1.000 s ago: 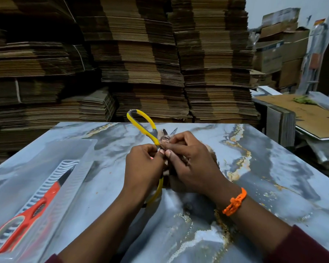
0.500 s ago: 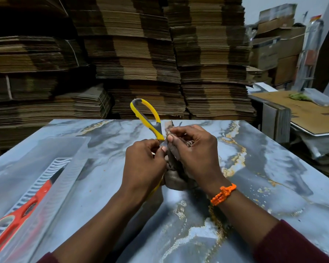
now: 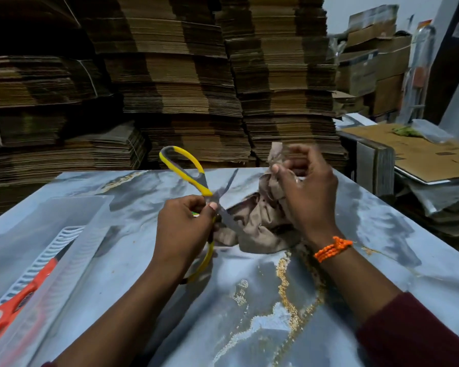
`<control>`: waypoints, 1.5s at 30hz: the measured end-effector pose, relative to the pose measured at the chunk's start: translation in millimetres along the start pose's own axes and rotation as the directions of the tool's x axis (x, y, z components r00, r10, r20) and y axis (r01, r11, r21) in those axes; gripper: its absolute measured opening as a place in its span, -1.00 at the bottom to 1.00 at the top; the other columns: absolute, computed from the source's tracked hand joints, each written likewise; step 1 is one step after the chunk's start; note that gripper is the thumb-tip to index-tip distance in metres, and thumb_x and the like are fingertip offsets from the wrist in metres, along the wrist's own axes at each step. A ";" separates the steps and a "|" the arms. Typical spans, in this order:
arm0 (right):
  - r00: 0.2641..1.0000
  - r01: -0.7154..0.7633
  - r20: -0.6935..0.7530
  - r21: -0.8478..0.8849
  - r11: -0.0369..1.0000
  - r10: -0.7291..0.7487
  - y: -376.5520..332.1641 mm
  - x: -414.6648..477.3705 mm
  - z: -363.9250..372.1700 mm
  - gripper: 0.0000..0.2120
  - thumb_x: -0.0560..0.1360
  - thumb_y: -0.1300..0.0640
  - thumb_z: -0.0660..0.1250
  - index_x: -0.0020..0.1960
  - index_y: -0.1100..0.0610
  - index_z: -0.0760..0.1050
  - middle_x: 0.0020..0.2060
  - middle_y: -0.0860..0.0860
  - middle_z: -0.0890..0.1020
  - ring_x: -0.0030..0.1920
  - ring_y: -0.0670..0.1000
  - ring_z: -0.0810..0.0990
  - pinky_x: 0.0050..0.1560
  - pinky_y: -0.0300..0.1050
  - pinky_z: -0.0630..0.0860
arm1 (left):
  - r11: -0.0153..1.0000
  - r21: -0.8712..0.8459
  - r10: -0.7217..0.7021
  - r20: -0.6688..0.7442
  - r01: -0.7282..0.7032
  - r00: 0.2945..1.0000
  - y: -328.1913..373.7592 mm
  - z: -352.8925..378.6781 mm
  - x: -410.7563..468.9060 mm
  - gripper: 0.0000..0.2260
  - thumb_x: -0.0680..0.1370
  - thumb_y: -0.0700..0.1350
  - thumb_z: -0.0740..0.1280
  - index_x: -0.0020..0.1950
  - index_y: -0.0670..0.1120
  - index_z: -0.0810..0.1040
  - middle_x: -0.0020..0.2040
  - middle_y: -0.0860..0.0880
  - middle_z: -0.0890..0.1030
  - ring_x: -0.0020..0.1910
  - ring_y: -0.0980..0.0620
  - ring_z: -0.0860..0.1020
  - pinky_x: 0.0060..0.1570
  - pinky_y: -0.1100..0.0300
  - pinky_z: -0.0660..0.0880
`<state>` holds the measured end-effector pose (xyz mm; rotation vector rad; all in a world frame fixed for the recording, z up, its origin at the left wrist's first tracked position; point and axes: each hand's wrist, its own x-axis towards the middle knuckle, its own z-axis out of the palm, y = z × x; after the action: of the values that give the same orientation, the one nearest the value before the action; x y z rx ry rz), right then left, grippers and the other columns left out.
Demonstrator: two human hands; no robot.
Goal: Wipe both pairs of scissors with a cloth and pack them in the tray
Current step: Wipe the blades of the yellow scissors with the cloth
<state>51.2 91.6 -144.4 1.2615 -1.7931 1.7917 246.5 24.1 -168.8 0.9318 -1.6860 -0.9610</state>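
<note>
Nearest you, your left hand (image 3: pixel 187 229) is closed around the yellow scissors (image 3: pixel 196 197) at the pivot, thumb pressing on the metal just where the blades cross. You seem to be holding them there so the blades stay spread and steady while the other hand works. One yellow handle loop runs down under your left wrist toward you; the other stands up and away beyond your knuckles. The blades are open in a narrow V, grey and dull, one tip pointing away from you, the other lying toward the cloth.

Just right of that hand, your right hand (image 3: pixel 306 192) is curled shut on a bunch of the brown cloth (image 3: pixel 257 223), lifted slightly off the blades, with the rest of the cloth slumped on the table (image 3: pixel 368 260) beneath it. It looks like a pause between strokes, so wiping of this pair is likely unfinished.

Well left of your left forearm, the clear tray (image 3: pixel 72 242) sits on the table with the red scissors (image 3: pixel 19 298) already lying in a ribbed slot, blade pointing away from you.

Beyond both hands, flattened cardboard stacks (image 3: pixel 170 88) fill the background.
</note>
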 end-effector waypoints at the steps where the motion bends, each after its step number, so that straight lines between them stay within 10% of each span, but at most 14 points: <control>1: 0.996 0.045 0.076 0.015 0.999 -0.046 -6.6 -8.0 3.6 -0.62 0.51 0.19 0.51 0.28 0.00 0.56 -0.14 -0.15 0.66 -0.08 -0.26 0.64 -0.06 -0.35 0.59 | 1.000 -0.005 -0.014 0.005 0.014 1.000 -1.8 -0.7 1.0 -0.78 0.57 -0.21 0.43 -0.27 -0.06 0.65 -0.49 0.03 0.63 -0.50 0.07 0.64 -0.34 0.06 0.61; 5: 0.896 0.292 0.334 0.054 0.955 -0.293 -26.2 -45.9 39.1 -0.82 0.48 0.25 0.53 0.07 0.13 0.73 -0.13 0.03 0.68 -0.12 -0.08 0.64 -0.07 -0.15 0.59 | 1.000 0.013 -0.002 0.027 0.001 1.000 -6.9 -1.1 1.0 -0.72 0.57 -0.22 0.41 -0.35 -0.07 0.61 -0.49 -0.05 0.63 -0.49 -0.04 0.63 -0.24 -0.16 0.66; 16: 0.978 0.124 0.170 -0.012 0.992 -0.120 -8.4 -18.4 35.5 -0.87 0.51 0.18 0.52 0.05 0.12 0.74 -0.08 0.00 0.70 -0.06 -0.12 0.68 -0.03 -0.06 0.66 | 0.999 0.008 0.033 0.073 -0.034 0.997 0.6 7.4 -3.3 -0.80 0.59 -0.21 0.42 -0.24 -0.21 0.66 -0.38 -0.21 0.66 -0.45 -0.01 0.67 -0.29 -0.19 0.66; 22: 0.883 0.330 0.343 0.036 0.943 -0.321 -27.8 -55.8 41.0 -0.89 0.47 0.30 0.50 -0.02 0.16 0.73 -0.18 0.05 0.65 -0.19 -0.14 0.59 -0.14 -0.29 0.53 | 0.999 0.034 -0.008 0.043 0.006 0.999 -6.9 -3.9 0.6 -0.67 0.57 -0.23 0.41 -0.40 -0.07 0.58 -0.52 -0.01 0.61 -0.46 -0.01 0.67 -0.26 -0.16 0.66; 28: 0.980 0.113 0.167 -0.022 0.993 -0.108 -9.8 -16.2 43.2 -0.90 0.50 0.18 0.51 0.01 0.11 0.74 -0.12 0.01 0.70 -0.10 -0.08 0.68 -0.04 0.00 0.65 | 1.000 0.024 0.019 0.087 -0.021 0.996 -3.4 6.2 1.4 -0.75 0.58 -0.22 0.41 -0.31 -0.16 0.64 -0.47 -0.10 0.63 -0.43 -0.10 0.69 -0.30 -0.16 0.67; 34: 0.901 0.265 0.350 0.022 0.964 -0.256 -28.8 -53.8 38.5 -0.89 0.48 0.25 0.52 0.00 0.13 0.74 -0.15 0.03 0.69 -0.16 -0.12 0.65 -0.09 -0.26 0.58 | 0.996 0.085 0.016 0.081 -0.023 0.997 -7.4 -1.9 -0.4 -0.72 0.56 -0.24 0.39 -0.36 -0.13 0.62 -0.50 -0.04 0.63 -0.44 -0.02 0.68 -0.30 -0.12 0.67; 45: 0.956 -0.293 -0.001 0.097 0.951 0.294 48.2 14.7 4.5 -0.89 0.49 0.18 0.52 0.01 0.17 0.73 -0.13 0.04 0.76 -0.15 -0.13 0.68 -0.03 -0.19 0.61 | 0.999 -0.026 0.048 0.089 -0.046 0.995 6.2 8.6 -9.9 -0.72 0.58 -0.19 0.42 -0.34 -0.07 0.61 -0.51 0.05 0.59 -0.42 -0.05 0.68 -0.33 0.00 0.65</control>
<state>8.7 74.0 -165.3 1.0533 -1.9947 2.0605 239.9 37.0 -168.8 0.8402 -1.7598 -1.0023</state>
